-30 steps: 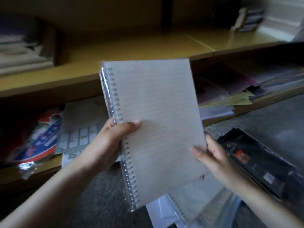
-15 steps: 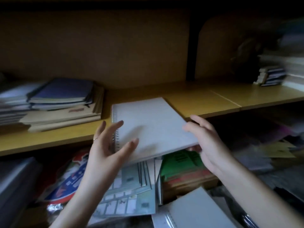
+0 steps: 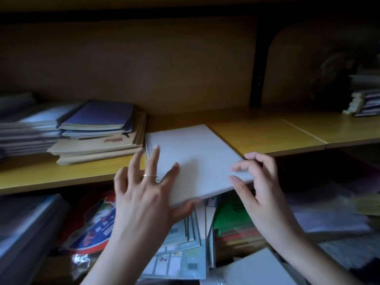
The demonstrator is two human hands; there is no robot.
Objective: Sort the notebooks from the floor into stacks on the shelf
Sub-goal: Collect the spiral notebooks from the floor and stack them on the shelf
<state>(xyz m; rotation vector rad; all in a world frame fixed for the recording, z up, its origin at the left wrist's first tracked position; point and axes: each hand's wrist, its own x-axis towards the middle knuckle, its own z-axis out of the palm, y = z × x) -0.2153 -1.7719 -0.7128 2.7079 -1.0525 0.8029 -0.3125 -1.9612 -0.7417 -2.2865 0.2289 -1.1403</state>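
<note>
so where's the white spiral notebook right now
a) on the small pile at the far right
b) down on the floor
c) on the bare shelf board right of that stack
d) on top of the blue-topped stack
c: the notebook lies on the bare shelf just right of the stack, its near edge sticking out past the shelf front.

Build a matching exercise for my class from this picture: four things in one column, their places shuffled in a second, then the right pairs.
1 spiral notebook
2 blue notebook
3 ring
4 green book

a on top of the left stack
b on the left hand
c below the shelf
d overhanging the shelf's front edge

Pairs: 1d, 2a, 3b, 4c
</note>
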